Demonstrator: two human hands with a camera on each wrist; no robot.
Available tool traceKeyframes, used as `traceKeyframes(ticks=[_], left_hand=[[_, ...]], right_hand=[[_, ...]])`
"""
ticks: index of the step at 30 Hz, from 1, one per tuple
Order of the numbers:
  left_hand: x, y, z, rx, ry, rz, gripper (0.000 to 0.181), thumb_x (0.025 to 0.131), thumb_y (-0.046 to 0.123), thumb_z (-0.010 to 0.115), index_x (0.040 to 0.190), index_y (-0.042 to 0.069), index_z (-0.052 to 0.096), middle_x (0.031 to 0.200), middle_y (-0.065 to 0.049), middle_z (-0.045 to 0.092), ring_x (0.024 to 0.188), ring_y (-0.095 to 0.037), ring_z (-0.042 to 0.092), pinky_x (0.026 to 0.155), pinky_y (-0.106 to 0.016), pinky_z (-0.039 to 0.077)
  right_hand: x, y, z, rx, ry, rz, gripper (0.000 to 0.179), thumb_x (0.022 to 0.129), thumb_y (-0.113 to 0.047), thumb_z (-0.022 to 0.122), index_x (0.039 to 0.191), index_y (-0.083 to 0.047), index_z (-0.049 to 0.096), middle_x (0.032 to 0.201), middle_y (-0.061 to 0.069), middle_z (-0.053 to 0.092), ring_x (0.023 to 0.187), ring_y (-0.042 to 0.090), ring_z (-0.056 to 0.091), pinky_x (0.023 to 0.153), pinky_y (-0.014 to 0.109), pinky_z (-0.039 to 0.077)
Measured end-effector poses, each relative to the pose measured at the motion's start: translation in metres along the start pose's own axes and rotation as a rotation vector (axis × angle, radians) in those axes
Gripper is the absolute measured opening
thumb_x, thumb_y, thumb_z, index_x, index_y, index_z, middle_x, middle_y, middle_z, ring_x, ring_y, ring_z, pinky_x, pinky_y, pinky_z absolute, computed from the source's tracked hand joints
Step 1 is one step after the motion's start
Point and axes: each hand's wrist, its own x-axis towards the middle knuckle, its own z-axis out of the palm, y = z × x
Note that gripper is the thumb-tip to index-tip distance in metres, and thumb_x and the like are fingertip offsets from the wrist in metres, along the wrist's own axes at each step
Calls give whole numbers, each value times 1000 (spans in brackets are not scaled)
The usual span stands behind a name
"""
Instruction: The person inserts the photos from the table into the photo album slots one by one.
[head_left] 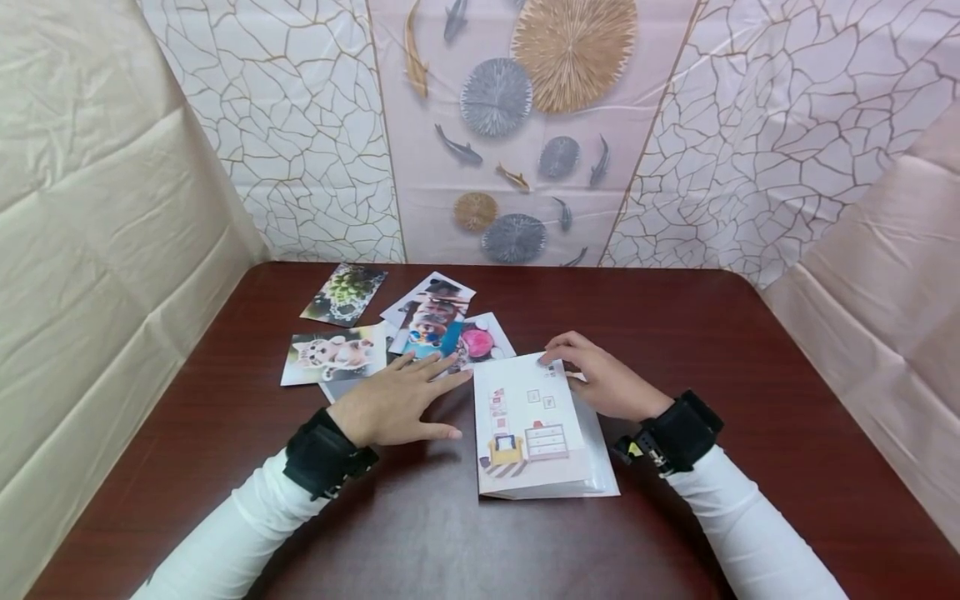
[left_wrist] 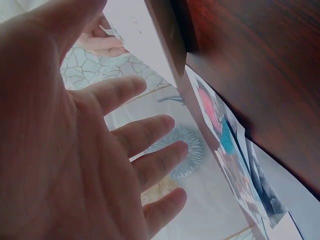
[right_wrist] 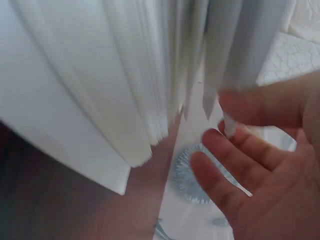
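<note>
A photo album (head_left: 531,425) with a drawn room on its white cover lies on the table, its cover and some leaves raised at the right side. My right hand (head_left: 611,379) pinches the raised part near its upper right corner. In the right wrist view many pale album pages (right_wrist: 135,75) fan out, and the thumb and a finger of the right hand (right_wrist: 275,160) hold a few. My left hand (head_left: 397,402) is spread, palm down, left of the album, holding nothing. Its fingertips reach toward loose photos; contact is unclear in the head view, but the left wrist view shows them apart.
Loose photos lie at the back left: a white cat (head_left: 337,354), a green plant (head_left: 347,293), a blue-toned picture (head_left: 431,325) overlapping others, and one with a pink round shape (head_left: 477,342). The brown table (head_left: 675,325) meets a patterned cloth (head_left: 495,208) behind.
</note>
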Motion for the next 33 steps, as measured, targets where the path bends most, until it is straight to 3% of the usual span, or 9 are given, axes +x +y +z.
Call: traceKeyframes(ticks=[7, 14, 20, 24, 29, 33], left_hand=[[1, -1, 1, 5, -5, 7, 86, 91, 74, 52, 161, 30, 27, 167, -7, 28, 154, -31, 30, 124, -58, 20], [2, 0, 2, -11, 18, 15, 88, 93, 73, 50, 162, 27, 22, 166, -5, 33, 152, -27, 34, 124, -56, 24], [4, 1, 0, -31, 113, 43, 88, 96, 69, 49, 164, 23, 17, 158, -6, 46, 146, -24, 45, 121, -51, 32], [5, 2, -1, -90, 177, 82, 84, 98, 61, 54, 164, 25, 15, 150, -8, 55, 137, -24, 55, 118, -51, 37], [6, 2, -2, -149, 287, 174, 77, 103, 45, 57, 164, 28, 13, 141, -9, 63, 127, -21, 62, 109, -46, 47], [5, 2, -3, -108, 372, 232, 71, 104, 23, 59, 163, 27, 19, 139, -8, 64, 125, -20, 64, 105, -42, 51]], right_hand=[[0, -5, -10, 48, -66, 23, 39, 95, -1, 66, 133, -12, 64, 137, 11, 55, 122, 29, 55, 98, 49, 53], [0, -18, -5, 106, -63, -5, 50, 98, -13, 66, 147, -15, 53, 140, 6, 57, 119, 20, 55, 100, 47, 51], [-4, -33, -2, 148, -35, -55, 67, 96, -8, 66, 156, -17, 38, 153, 7, 47, 130, 23, 51, 107, 52, 47], [-5, -42, 0, 165, -27, -81, 73, 94, -5, 65, 158, -16, 33, 157, 8, 42, 134, 25, 50, 108, 53, 46], [-7, -54, 4, 187, -58, -93, 80, 94, -9, 69, 161, -21, 27, 162, 6, 34, 140, 26, 44, 111, 52, 44], [-8, -61, 9, 180, -85, -107, 83, 94, -13, 71, 161, -30, 24, 168, 4, 23, 150, 24, 33, 112, 51, 43]])
